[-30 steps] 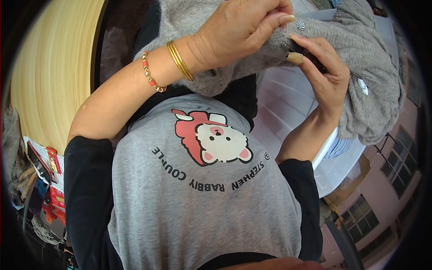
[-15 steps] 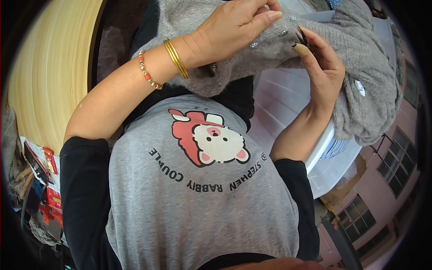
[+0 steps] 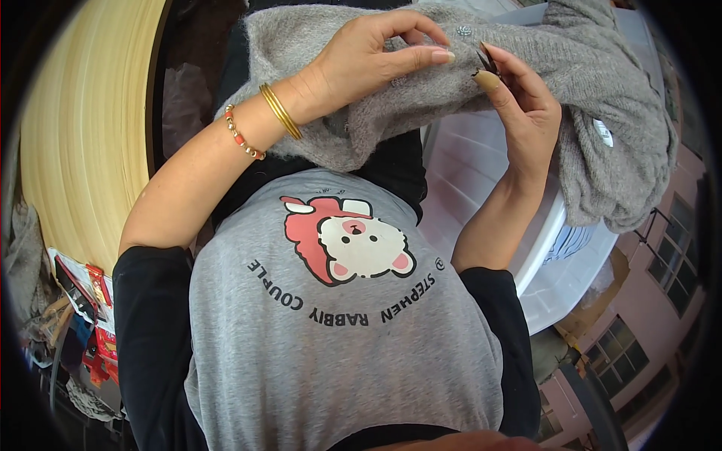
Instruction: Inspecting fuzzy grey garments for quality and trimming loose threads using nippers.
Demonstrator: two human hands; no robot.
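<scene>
A fluffy grey knit garment (image 3: 421, 105) lies over my lap and across to the right, with a shiny round ornament (image 3: 464, 31) on it. Above its middle is my left hand (image 3: 383, 56), thumb and curled fingers brought close together; whatever lies between their tips is too small to make out. To the right, my right hand (image 3: 526, 98) grips small dark thread snips (image 3: 487, 62) between thumb and fingers. Their pointed blades face my left hand, a short gap away. The snips' handle is mostly hidden in the palm.
A white plastic tub (image 3: 538, 289) stands at my right, under the draped knit, with blue-striped cloth showing through its side. At my left is a wooden tabletop (image 3: 90, 135); red packets (image 3: 98, 289) lie beside its near end. A pale pink windowed wall (image 3: 654, 316) is at the far right.
Both hands have shifted a little left, and my left hand is slightly lower. The knit has moved, with more of its upper left edge showing. The snips stay in my right hand.
</scene>
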